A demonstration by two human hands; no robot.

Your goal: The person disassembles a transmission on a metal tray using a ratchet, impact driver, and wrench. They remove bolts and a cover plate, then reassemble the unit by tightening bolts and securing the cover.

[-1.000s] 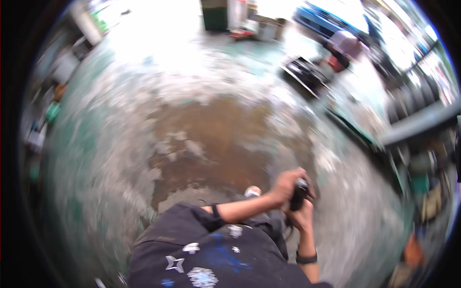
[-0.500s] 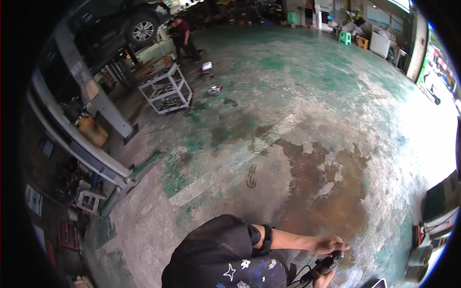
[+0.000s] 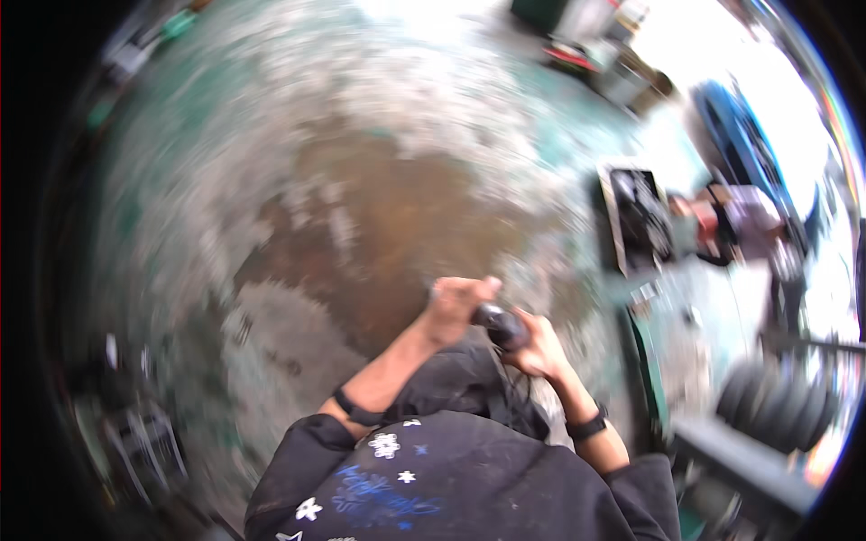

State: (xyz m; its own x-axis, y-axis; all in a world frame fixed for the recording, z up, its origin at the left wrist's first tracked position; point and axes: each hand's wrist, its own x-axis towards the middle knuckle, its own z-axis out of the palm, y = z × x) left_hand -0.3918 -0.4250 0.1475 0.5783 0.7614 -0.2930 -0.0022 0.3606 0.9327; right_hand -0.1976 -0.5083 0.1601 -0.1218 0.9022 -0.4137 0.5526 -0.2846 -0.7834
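Gripping a dark tool (image 3: 503, 328), the person's right hand (image 3: 538, 347) wraps its side; the left hand (image 3: 458, 307) is at its other end, grip too blurred to tell.

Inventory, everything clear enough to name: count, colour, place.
Cylindrical object: one, black, centre
Worn floor: one, green-grey, throughout
Irregular stain: one, brown, left of centre
Rectangular tray: one, pale-rimmed, dark contents, right
Co-worker: one, pale top, far right
Curved car body: one, blue, upper right
Rubber tyres: several, black, lower right, blurred
Straight beam: one, grey, lower right
Boxy frame: one, grey, lower left
Cylindrical container: one, grey, upper right
Long item: one, red, upper right
Wristbands: two, black, one per wrist
Printed fabric shirt: one, black, bottom
Left hand: one, bare, at object's end
Right hand: one, bare, around object
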